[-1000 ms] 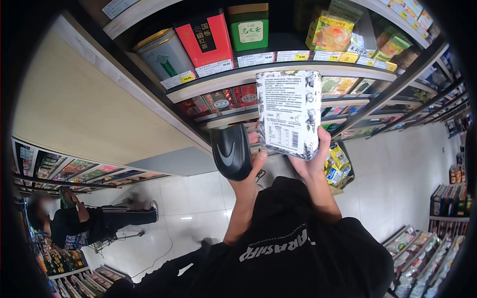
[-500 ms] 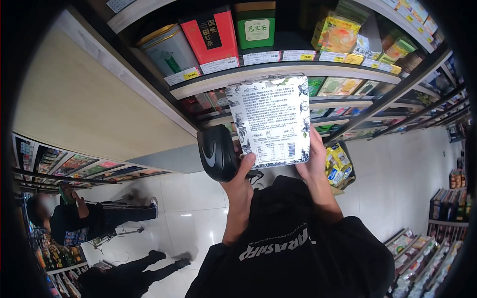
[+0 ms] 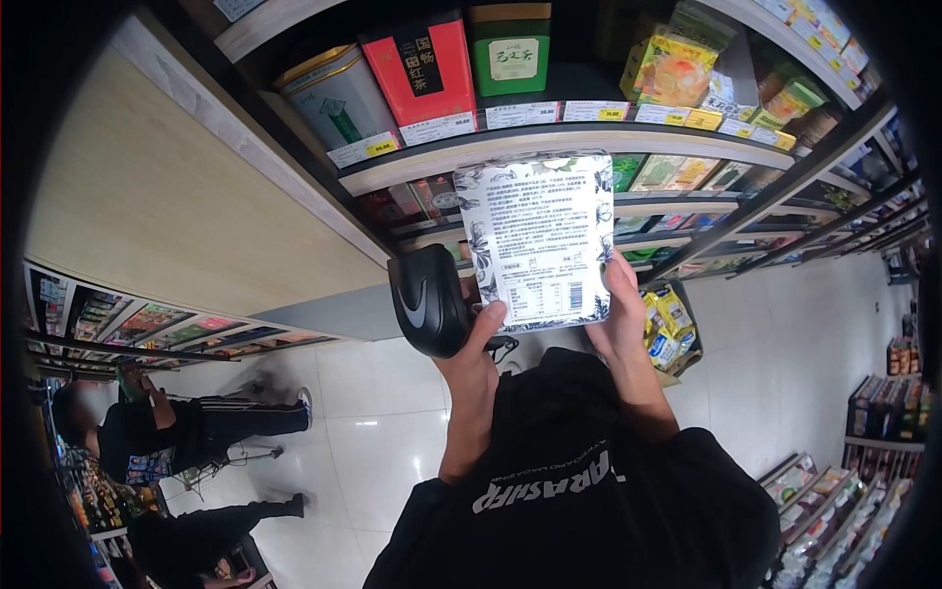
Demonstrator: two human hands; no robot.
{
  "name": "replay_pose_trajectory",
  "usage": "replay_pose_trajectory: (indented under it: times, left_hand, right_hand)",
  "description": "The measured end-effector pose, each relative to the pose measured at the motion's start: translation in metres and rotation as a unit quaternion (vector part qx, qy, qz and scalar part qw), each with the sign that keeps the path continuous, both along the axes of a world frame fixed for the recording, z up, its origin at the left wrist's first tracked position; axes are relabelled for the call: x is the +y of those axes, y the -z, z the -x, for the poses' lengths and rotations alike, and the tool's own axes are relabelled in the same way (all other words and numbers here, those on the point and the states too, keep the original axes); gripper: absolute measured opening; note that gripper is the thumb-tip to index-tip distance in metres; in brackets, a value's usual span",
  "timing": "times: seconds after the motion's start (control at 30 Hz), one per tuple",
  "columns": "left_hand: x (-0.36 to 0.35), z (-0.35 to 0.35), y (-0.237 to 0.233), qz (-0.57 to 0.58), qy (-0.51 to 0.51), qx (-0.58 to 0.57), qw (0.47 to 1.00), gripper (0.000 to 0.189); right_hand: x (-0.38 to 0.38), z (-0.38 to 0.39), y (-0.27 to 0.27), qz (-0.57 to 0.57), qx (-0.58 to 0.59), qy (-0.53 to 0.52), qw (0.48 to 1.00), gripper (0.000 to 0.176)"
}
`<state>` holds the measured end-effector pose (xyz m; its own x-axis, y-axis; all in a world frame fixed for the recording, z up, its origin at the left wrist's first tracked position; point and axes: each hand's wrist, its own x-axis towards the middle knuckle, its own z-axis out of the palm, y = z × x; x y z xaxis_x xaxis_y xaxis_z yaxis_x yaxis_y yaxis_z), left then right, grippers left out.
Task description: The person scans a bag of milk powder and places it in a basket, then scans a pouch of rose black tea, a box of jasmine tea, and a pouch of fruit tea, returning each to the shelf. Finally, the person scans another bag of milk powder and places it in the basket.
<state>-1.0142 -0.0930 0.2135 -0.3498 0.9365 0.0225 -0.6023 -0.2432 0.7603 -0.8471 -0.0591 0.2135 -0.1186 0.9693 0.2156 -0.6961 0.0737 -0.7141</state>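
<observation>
A white box (image 3: 540, 236) with grey leaf drawings, printed text, a small table and a barcode is held up in front of the shelf. My left hand (image 3: 478, 358) grips its lower left edge, thumb on the face, and also touches a black handheld scanner (image 3: 432, 302) beside the box. How the fingers wrap the scanner is hidden. On the right edge of the box, my right hand (image 3: 625, 314) holds on with the thumb along the side.
Tea tins, a red one (image 3: 420, 67) and a green one (image 3: 509, 49), stand on the shelf above. A carton of yellow packets (image 3: 670, 324) is on the floor at right. One person (image 3: 147, 422) stands at left, another (image 3: 196, 540) below.
The box has shifted very slightly in my hands. At lower left, the second person has moved and their legs are in a different place.
</observation>
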Motion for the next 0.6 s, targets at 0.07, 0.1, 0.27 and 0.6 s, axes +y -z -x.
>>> replay_pose_trajectory:
  times: [0.07, 0.1, 0.27, 0.6]
  left_hand:
    - [0.0, 0.001, 0.002, -0.001, 0.001, 0.002, 1.0, 0.064]
    - [0.001, 0.001, 0.003, -0.003, -0.001, 0.002, 1.0, 0.065]
    - [0.002, 0.002, 0.002, -0.013, -0.005, 0.004, 1.0, 0.068]
    - [-0.001, 0.002, -0.006, 0.02, -0.022, 0.008, 1.0, 0.057]
  right_hand:
    - [0.0, 0.0, 0.0, 0.002, -0.003, 0.003, 1.0, 0.065]
    - [0.0, 0.001, -0.001, 0.003, -0.004, 0.003, 1.0, 0.065]
    - [0.0, 0.0, 0.003, 0.012, -0.01, 0.006, 1.0, 0.064]
    - [-0.003, 0.005, 0.0, 0.026, -0.029, 0.022, 0.999, 0.06]
